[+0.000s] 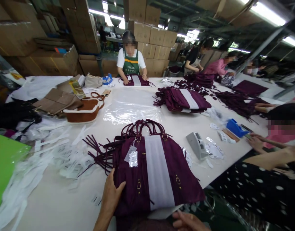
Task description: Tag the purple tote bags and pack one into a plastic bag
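A dark purple handbag [130, 179] lies flat in front of me, with looped handles at the far end and fringe strands spilling left. A pale grey-white strip [159, 173] runs down its middle, and a silver-wrapped tag [133, 158] hangs near one handle. My left hand [111, 194] grips the bag's left edge, thumb on its front and some fingers hidden. At the near edge a white sheet [165, 212] sticks out from under the bag. My right hand [189, 222], cut off by the frame's bottom, has bent fingers at that sheet's corner, seemingly pinching it.
Clear plastic bags [133, 107] lie beyond the handbag. Stacked purple bags [183, 99], a grey dispenser [197, 146] and a blue tape dispenser [236, 128] are to the right. Left are a brown bag [83, 110] and white strips [34, 173]. Co-workers stand around the table.
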`<state>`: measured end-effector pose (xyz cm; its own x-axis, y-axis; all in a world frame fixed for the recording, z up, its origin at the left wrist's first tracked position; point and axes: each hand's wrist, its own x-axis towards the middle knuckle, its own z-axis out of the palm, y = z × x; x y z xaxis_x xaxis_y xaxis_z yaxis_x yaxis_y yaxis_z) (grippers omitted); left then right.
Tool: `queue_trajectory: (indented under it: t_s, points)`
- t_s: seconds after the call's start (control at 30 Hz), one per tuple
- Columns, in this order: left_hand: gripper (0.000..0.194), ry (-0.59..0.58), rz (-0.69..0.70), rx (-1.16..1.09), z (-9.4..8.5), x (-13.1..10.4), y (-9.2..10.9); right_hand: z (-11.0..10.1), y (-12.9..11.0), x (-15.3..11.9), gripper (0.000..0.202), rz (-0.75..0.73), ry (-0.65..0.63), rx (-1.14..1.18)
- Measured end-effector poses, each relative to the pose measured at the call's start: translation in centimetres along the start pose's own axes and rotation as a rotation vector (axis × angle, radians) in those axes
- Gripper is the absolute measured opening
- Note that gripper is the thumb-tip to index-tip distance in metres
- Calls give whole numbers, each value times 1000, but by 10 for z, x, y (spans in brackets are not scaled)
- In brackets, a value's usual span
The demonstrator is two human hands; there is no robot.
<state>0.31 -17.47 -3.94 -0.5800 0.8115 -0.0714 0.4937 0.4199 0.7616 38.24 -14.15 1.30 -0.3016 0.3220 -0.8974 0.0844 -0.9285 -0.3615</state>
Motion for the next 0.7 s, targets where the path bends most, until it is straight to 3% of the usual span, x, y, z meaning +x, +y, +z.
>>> queue_trajectory:
  t_s: [0.1, 0.2, 0.33, 0.5, 0.6, 0.7]
  points:
    - [78, -74, -28, 11, -5, -3, -5, 37, 7, 9, 47, -81, -31, 301]
    - [76, -101, 38, 47, -12, -6, -4, 62, 9, 16, 42, -167, -27, 461]
    - [70, -105, 76, 0, -23, -9, 4, 75, 9, 19, 40, -216, -23, 577]
    - [71, -195, -51, -309, -42, -4, 37, 92, -4, 14, 52, -327, -15, 803]
    - [72, -286, -74, -455, -53, -2, 58, 98, -20, 12, 61, -377, 64, 838]
    - [63, -316, -9, -351, -59, -1, 60, 98, -49, 0, 65, -505, 159, 776]
